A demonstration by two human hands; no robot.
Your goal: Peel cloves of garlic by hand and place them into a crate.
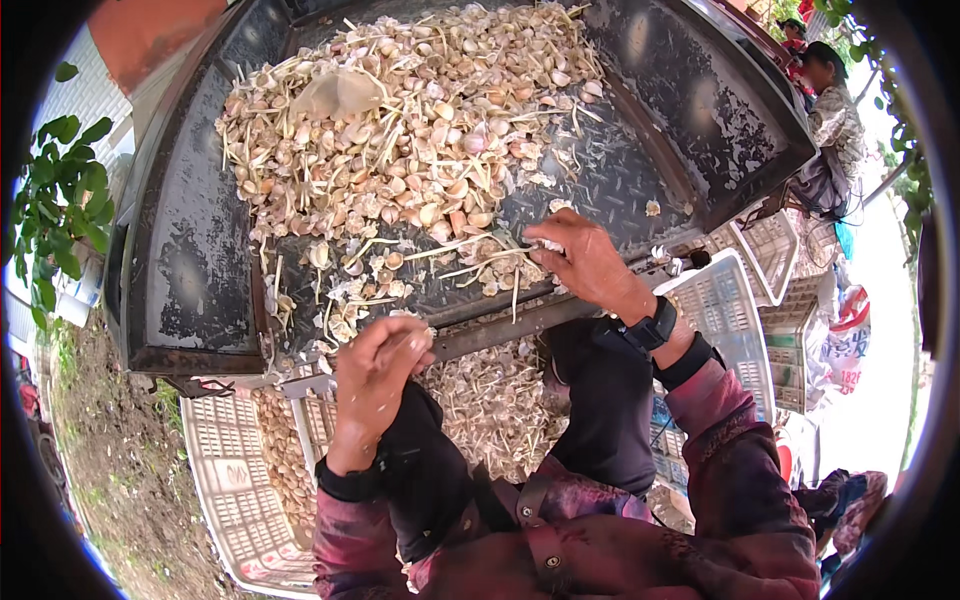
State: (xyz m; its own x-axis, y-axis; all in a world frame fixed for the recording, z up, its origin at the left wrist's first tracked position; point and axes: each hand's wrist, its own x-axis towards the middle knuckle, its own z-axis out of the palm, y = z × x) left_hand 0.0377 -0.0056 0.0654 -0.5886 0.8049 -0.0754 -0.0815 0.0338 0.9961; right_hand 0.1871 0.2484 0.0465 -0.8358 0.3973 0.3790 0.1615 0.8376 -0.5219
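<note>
A broad heap of loose garlic cloves (420,135) covers the worn metal cart bed (615,172) before me. My right hand (592,262) is at the bed's near edge, thumb and fingers closed around a whitish garlic piece (552,245). Dry garlic stems (480,262) and root ends lie just left of those fingers. Curled in front of the same edge, my left hand (382,367) has a pale scrap by its fingertips; whether it is gripped is unclear. Beside the left hand are papery garlic skins (345,319).
A white plastic crate (240,480) at lower left contains cloves. Garlic waste (499,405) covers the ground between my legs. More crates (724,315) stand at right, near a white sack (847,345) bearing writing. Another person (832,127) sits at upper right. Raised metal side panels (195,255) flank the bed.
</note>
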